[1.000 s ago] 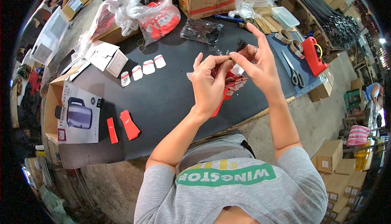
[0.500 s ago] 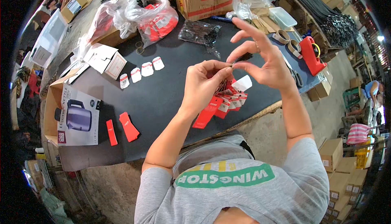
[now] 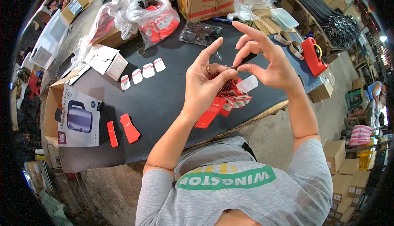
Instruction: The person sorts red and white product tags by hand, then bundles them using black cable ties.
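My left hand (image 3: 207, 78) pinches dark strings between thumb and fingers, its index finger raised. A bunch of red and white hang tags (image 3: 227, 105) dangles from these strings, fanned out below the hand. A blank white tag (image 3: 247, 84) sticks out on the right side of the bunch. Thumb and index finger of my right hand (image 3: 266, 59) meet at my left fingertips, closed on a dark string end, the other fingers curved upward. Dark strands (image 3: 248, 57) show behind the right fingers. The exact grip point is partly hidden.
On the dark tabletop (image 3: 164, 98) lie several white tags (image 3: 147, 70) and red tag stacks (image 3: 130, 128). A kettle box (image 3: 80, 117) stands left. Behind are a bag of red tags (image 3: 160, 25), a black-filled packet (image 3: 200, 33) and a carton (image 3: 211, 0). A red tape dispenser (image 3: 314, 57) is right.
My left index finger has lifted and straightened away from the pinch. Both hands have shifted slightly, and the white tag has moved a little right and down with the bunch.
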### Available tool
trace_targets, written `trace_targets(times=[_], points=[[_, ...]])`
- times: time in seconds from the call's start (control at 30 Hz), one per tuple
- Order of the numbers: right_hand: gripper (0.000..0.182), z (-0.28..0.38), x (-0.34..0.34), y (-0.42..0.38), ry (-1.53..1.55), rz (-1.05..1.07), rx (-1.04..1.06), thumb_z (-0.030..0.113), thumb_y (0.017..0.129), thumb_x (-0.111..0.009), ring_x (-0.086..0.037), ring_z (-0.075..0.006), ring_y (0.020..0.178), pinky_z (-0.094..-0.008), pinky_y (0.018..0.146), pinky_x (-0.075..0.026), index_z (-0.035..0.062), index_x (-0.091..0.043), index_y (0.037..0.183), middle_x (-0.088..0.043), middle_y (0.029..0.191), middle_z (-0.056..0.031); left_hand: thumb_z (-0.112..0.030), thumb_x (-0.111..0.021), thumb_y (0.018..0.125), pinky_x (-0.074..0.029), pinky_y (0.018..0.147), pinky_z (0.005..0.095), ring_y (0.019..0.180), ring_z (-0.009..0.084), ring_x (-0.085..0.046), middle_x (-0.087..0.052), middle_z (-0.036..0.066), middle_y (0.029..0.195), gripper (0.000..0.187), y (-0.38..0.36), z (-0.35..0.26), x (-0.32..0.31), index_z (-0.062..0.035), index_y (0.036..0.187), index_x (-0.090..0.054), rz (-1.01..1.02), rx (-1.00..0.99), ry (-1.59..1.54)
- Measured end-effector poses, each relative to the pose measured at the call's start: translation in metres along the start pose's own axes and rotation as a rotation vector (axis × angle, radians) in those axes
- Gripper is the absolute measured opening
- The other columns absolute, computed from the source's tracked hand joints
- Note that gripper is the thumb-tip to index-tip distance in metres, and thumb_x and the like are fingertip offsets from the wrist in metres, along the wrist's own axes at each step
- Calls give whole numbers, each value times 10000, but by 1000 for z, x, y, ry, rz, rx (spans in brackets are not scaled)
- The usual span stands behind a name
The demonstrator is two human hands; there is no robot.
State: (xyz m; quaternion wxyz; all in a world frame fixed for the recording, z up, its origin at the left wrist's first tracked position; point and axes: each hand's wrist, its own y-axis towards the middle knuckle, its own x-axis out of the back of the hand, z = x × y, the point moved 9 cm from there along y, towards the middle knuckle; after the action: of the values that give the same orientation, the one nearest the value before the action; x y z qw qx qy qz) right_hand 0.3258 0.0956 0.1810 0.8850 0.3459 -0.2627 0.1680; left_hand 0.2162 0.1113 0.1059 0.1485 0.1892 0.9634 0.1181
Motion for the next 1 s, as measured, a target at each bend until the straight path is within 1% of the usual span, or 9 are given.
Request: trace_targets(times=[0.17, 0.43, 0.53, 0.63, 0.7, 0.73, 0.8, 0.9, 1.0], points=[[859, 7, 4, 5, -55, 56, -30, -71, 630, -668, -540, -191, 853, -327, 875, -396, 110, -352, 1408, -609, 742, -6, 39, -640, 823, -516, 714, 247, 772, 117, -640, -675, 123, 823, 628, 0, -3, -3, 9, 1379, -348, 14, -51, 7], [816, 23, -2, 10, -358, 222, 84, -55, 627, -660, -492, -205, 841, -346, 896, -351, 157, -409, 1374, -572, 735, 18, 17, -649, 820, -431, 925, 302, 770, 77, -633, -695, 57, 795, 556, 0, 2, -3, -29, 1337, -449, 28, -142, 173], [861, 27, -3, 10, -476, 254, 75, -48, 597, -694, -512, -203, 914, -347, 905, -390, 114, -393, 1388, -615, 841, -17, 18, -640, 830, -478, 869, 287, 779, 97, -644, -693, 84, 810, 475, 1, 3, -3, 6, 1278, -483, 23, -136, 131], [1011, 40, 30, 11, -297, 25, 146, 90, 597, -792, -480, -209, 1181, -362, 1040, -321, 27, -232, 1436, -505, 1272, -119, 18, -630, 841, -522, 787, 266, 787, 124, -655, -687, 113, 819, 340, 4, 2, 6, 36, 1165, -526, -21, -46, -161], [704, 21, 58, 8, 136, -238, 76, 54, 727, -735, -484, -185, 1182, -329, 1006, -363, 48, -412, 1353, -510, 1291, -101, 17, -626, 847, -544, 715, 252, 791, 149, -665, -681, 138, 825, 205, 7, 3, 13, 40, 1032, -540, -45, -28, -202], [704, 11, 60, 5, 135, -240, 83, 54, 727, -735, -484, -185, 1182, -329, 1006, -363, 48, -412, 1353, -510, 1291, -101, 8, -634, 843, -546, 714, 261, 791, 158, -670, -682, 123, 825, 194, 8, 8, 15, 13, 1012, -541, -33, -8, -275], [467, -50, 47, -7, 726, -263, -388, 91, 802, -706, -568, -159, 1060, -280, 913, -441, 2, -542, 1231, -606, 1149, -83, -5, -643, 840, -555, 712, 282, 793, 175, -678, -679, 99, 811, 158, 9, 13, 16, -30, 953, -536, -18, 50, -368], [439, -55, 18, -9, 610, -130, -422, 236, 823, -701, -605, -171, 984, -309, 874, -478, -48, -590, 1140, -627, 1095, -89, -13, -649, 837, -554, 714, 283, 797, 174, -677, -675, 90, 796, 157, 11, 13, 14, -33, 944, -535, -5, 57, -381], [318, -49, 1, -1, 519, -55, -446, 126, 802, -711, -608, -132, 929, -275, 827, -486, -36, -637, 1066, -639, 1057, -85, -19, -652, 837, -555, 719, 288, 802, 176, -677, -671, 84, 796, 155, 11, 14, 13, -35, 939, -536, -3, 60, -379]])
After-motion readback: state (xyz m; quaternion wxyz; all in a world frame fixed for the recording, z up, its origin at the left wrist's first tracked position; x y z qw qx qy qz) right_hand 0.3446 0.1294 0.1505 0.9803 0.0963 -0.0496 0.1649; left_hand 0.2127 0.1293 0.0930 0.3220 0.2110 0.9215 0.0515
